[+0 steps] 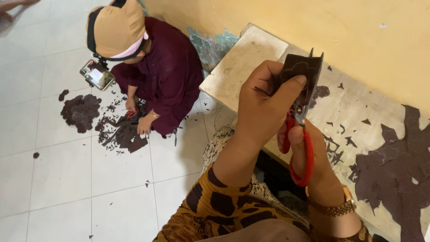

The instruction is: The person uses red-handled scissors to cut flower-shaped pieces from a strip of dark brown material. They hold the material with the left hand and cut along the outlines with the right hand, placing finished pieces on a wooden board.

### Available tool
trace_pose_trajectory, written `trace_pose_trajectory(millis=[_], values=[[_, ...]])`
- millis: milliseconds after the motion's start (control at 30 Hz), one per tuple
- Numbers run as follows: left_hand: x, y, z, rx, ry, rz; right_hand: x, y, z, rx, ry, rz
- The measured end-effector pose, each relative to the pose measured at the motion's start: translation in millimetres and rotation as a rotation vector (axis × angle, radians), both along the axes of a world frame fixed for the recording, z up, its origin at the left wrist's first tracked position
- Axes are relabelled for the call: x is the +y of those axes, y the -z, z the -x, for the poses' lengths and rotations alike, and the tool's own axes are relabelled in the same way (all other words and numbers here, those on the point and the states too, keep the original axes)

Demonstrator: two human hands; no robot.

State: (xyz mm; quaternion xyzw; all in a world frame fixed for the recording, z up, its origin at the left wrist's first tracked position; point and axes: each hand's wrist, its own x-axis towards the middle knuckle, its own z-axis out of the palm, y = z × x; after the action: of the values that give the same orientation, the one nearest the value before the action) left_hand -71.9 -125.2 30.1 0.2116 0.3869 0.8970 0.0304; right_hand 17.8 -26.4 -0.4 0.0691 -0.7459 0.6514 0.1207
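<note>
Dark brown cutout piece (299,68) sits pinched in the left hand (264,105) above the tabletop (251,58); right hand (313,166) grips red-handled scissors (301,148), whose blades could nick the nearby thumb

- The dark brown piece (301,68) is small, thin and flat. It has wavy lines on it. It stands up in the air above the bench, pinched at its lower left side.
- The scissors (301,134) have red handles. The short blades point up and bite the piece's right edge.
</note>
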Motion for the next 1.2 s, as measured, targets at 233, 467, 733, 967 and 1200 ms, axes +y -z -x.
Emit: trace_pose_trajectory(millis=[233,467,733,967,1200], values=[[-1,-1,-3,0.027,-0.017,0.026,4,2,-1,-0.02,-0.003,-0.055],[13,-7,-10,0.001,-0.02,0.135,12,0,-11,0.014,0.031,-0.031],[27,-9,-17,0.042,0.013,0.079,21,2,-15,-0.024,-0.018,0.146],[25,-12,-25,0.026,0.072,0.048,17,-7,-25,0.025,0.05,0.021],[33,-12,-27,0.017,0.1,0.056,21,-10,-31,0.067,0.038,0.082]])
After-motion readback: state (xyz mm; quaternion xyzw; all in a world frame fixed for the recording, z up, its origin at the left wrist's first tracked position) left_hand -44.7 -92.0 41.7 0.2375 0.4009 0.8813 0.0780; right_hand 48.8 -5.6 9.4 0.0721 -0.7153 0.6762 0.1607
